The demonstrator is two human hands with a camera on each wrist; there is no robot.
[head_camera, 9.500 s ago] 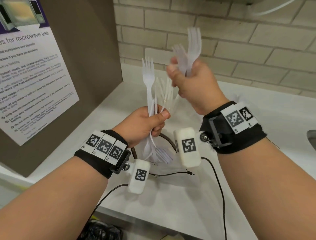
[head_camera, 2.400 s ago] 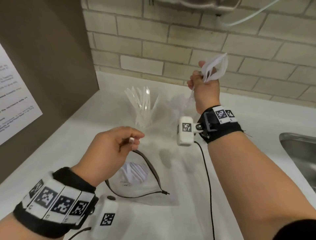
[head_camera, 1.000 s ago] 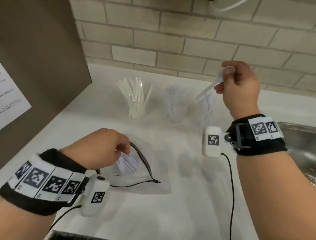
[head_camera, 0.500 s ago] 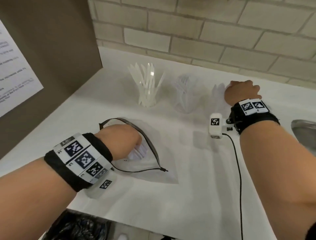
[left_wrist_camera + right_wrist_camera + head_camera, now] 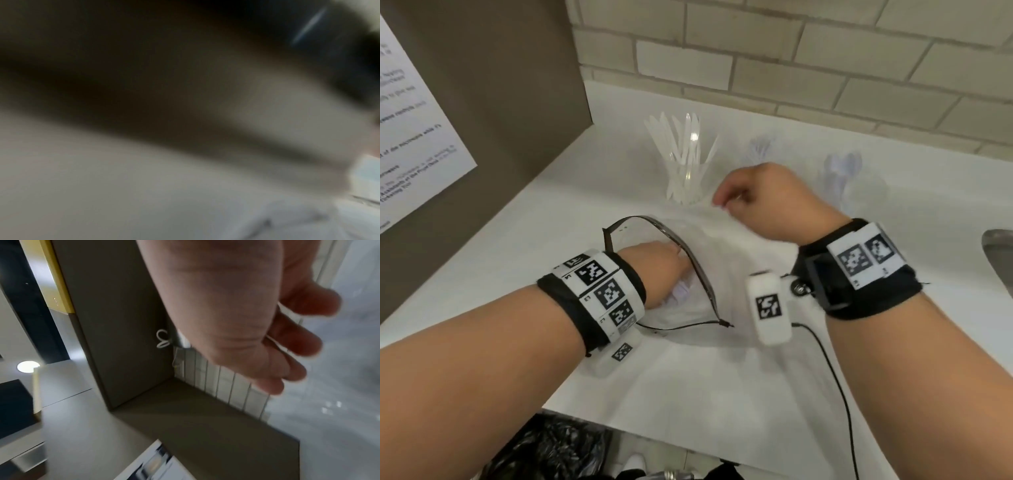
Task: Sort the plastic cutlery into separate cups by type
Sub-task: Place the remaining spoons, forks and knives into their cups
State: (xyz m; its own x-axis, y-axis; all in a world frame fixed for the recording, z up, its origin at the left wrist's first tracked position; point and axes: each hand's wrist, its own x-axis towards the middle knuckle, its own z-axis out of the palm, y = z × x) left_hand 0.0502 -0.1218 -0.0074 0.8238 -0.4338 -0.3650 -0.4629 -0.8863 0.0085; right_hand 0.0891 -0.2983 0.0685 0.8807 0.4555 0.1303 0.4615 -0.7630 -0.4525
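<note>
Three clear cups stand in a row at the back of the white counter (image 5: 551, 240): a cup of knives (image 5: 683, 164), a cup of forks (image 5: 758, 149) and a cup of spoons (image 5: 840, 171). A clear zip bag (image 5: 726, 274) with a dark rim lies in front of them. My left hand (image 5: 659, 270) reaches into the bag's mouth onto the white cutlery (image 5: 681, 293) inside; its fingers are hidden. The left wrist view is a dark blur. My right hand (image 5: 726, 202) hovers over the bag's far end beside the knife cup, fingers (image 5: 298, 340) loosely curled and empty.
A brown cabinet panel with a paper notice (image 5: 414, 120) rises at the left. The brick wall (image 5: 791, 51) closes the back. A steel sink edge (image 5: 1000, 253) shows at the right. A black bin bag (image 5: 551, 448) sits below the counter's front edge. A thin cable (image 5: 839, 377) trails from my right wrist.
My right hand has left the spoon cup at the right and swung left over the bag, now empty. My left hand has pushed deeper into the bag.
</note>
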